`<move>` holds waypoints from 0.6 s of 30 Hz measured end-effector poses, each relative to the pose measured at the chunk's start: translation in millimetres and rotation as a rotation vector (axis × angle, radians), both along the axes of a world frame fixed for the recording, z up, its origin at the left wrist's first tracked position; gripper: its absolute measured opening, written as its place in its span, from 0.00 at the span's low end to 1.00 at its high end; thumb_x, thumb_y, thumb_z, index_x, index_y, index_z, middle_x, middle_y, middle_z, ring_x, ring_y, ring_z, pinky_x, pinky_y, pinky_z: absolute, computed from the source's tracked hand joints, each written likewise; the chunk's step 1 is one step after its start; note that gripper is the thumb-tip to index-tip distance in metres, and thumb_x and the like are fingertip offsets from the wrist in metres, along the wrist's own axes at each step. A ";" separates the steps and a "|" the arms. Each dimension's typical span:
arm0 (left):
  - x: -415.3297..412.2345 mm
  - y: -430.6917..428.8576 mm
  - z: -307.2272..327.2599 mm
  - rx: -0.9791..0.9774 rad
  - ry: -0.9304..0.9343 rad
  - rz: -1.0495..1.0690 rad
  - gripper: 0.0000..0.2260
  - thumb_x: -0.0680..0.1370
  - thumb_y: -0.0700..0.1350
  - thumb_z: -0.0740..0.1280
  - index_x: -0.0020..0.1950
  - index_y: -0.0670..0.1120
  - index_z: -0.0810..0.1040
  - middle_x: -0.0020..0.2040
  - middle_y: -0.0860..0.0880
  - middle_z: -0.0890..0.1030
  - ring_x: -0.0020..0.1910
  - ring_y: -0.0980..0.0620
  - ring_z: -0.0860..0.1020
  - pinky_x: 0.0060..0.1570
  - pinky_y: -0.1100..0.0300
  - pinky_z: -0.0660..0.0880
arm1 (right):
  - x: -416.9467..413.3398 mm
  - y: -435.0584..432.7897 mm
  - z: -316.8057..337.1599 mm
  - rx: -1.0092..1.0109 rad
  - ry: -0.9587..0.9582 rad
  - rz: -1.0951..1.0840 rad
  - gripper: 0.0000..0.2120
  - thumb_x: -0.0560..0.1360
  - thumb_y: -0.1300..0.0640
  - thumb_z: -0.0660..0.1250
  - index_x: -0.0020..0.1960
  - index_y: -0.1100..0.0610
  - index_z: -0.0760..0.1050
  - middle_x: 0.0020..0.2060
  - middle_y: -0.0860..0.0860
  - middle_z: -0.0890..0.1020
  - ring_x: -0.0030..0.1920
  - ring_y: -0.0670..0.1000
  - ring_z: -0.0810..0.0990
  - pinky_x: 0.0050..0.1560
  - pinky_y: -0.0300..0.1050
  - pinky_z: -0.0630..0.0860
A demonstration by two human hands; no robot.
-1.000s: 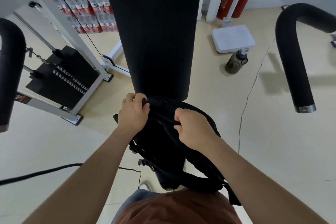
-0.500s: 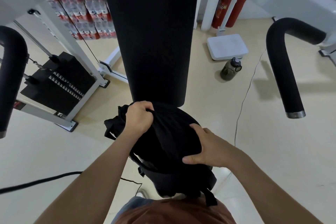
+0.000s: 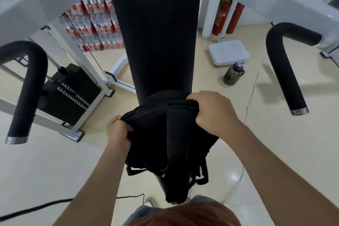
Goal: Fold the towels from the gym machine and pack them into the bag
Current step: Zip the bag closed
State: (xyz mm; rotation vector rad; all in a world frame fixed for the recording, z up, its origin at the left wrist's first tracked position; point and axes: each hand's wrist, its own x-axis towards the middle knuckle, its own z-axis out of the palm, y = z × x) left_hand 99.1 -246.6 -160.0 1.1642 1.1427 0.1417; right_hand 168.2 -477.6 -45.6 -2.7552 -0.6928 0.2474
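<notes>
- The black fabric backpack [image 3: 170,134] is the same colour as the tall black padded upright [image 3: 156,33] of the gym machine behind it. Whether the two touch cannot be told.
- The backpack's interior is hidden, and its folds and seams are hard to tell apart in the uniform black.
- The fingertips of both hands are buried in the fabric and cannot be seen.
- The upright is cut off by the top edge of the view.
- The backpack is soft and slack. A broad padded strap runs down its centre, and thin webbing straps hang at its lower sides.
- The backpack is held in the air in front of the person's torso, just below the upright's lower end and above the beige tiled floor [image 3: 55,170].
- The left hand [image 3: 117,132] grips the backpack's upper left edge with its fingers curled tight.
- The right hand [image 3: 214,113] sits higher, with its fingers curled over the top right edge and bunching the fabric.
</notes>
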 end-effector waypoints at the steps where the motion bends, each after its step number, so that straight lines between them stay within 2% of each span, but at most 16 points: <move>1: -2.6 1.8 -0.2 -0.018 0.012 0.025 0.15 0.59 0.26 0.54 0.31 0.46 0.65 0.31 0.47 0.65 0.33 0.48 0.64 0.32 0.57 0.61 | 7.9 10.1 7.0 0.017 -0.035 0.045 0.26 0.68 0.67 0.61 0.63 0.48 0.76 0.52 0.49 0.80 0.54 0.55 0.77 0.44 0.43 0.67; 4: -3.9 1.9 1.7 0.028 0.026 0.072 0.15 0.63 0.26 0.53 0.35 0.45 0.70 0.34 0.45 0.69 0.33 0.48 0.67 0.31 0.59 0.64 | 27.9 35.8 6.7 0.127 -0.078 0.098 0.23 0.68 0.69 0.61 0.57 0.51 0.78 0.49 0.48 0.80 0.50 0.54 0.77 0.43 0.43 0.67; 6: -3.3 0.0 2.7 0.142 0.007 0.038 0.20 0.66 0.28 0.53 0.44 0.47 0.76 0.41 0.44 0.74 0.34 0.50 0.70 0.31 0.59 0.67 | 38.0 47.8 -8.2 0.180 -0.093 0.100 0.21 0.68 0.70 0.62 0.55 0.52 0.79 0.46 0.48 0.79 0.49 0.53 0.77 0.43 0.46 0.70; 9: 2.4 -10.1 5.9 0.399 -0.040 -0.226 0.28 0.68 0.29 0.59 0.61 0.55 0.75 0.56 0.51 0.70 0.44 0.59 0.73 0.38 0.66 0.71 | 45.9 52.9 -46.0 0.058 -0.089 0.114 0.22 0.70 0.69 0.64 0.60 0.50 0.76 0.50 0.48 0.80 0.54 0.53 0.76 0.53 0.50 0.70; 11: 11.0 -26.7 10.0 0.623 -0.121 -0.500 0.33 0.66 0.32 0.64 0.68 0.57 0.70 0.62 0.52 0.69 0.56 0.60 0.70 0.53 0.66 0.69 | 46.1 49.4 -73.5 -0.116 -0.028 0.122 0.26 0.72 0.64 0.67 0.67 0.48 0.71 0.60 0.48 0.77 0.63 0.53 0.70 0.60 0.53 0.66; 13: 20.7 -46.9 1.7 0.822 -0.156 -0.789 0.35 0.66 0.39 0.69 0.72 0.54 0.67 0.68 0.48 0.69 0.66 0.54 0.65 0.65 0.61 0.61 | 44.3 45.4 -90.8 -0.208 0.041 0.107 0.34 0.73 0.57 0.69 0.74 0.46 0.60 0.73 0.50 0.66 0.73 0.55 0.60 0.67 0.61 0.61; 15: 27.2 -61.2 -14.9 0.968 -0.038 -0.948 0.32 0.72 0.46 0.71 0.74 0.55 0.65 0.74 0.44 0.64 0.74 0.45 0.58 0.72 0.53 0.54 | 42.4 42.3 -94.6 -0.213 0.087 0.070 0.42 0.73 0.51 0.71 0.77 0.43 0.49 0.78 0.54 0.53 0.77 0.57 0.50 0.69 0.66 0.59; 16: 30.5 -64.2 -23.0 1.021 0.020 -0.958 0.29 0.74 0.49 0.70 0.74 0.56 0.64 0.76 0.43 0.62 0.76 0.42 0.55 0.73 0.50 0.54 | 41.6 40.3 -94.4 -0.199 0.102 0.054 0.45 0.72 0.50 0.71 0.78 0.43 0.45 0.78 0.54 0.48 0.78 0.58 0.46 0.70 0.67 0.59; 18: 36.0 -66.3 -31.7 1.063 0.125 -0.913 0.26 0.77 0.51 0.67 0.74 0.58 0.63 0.76 0.43 0.61 0.76 0.40 0.54 0.70 0.46 0.61 | 41.1 33.8 -95.0 -0.155 0.153 0.043 0.47 0.73 0.49 0.70 0.78 0.42 0.40 0.79 0.55 0.44 0.78 0.59 0.43 0.70 0.67 0.59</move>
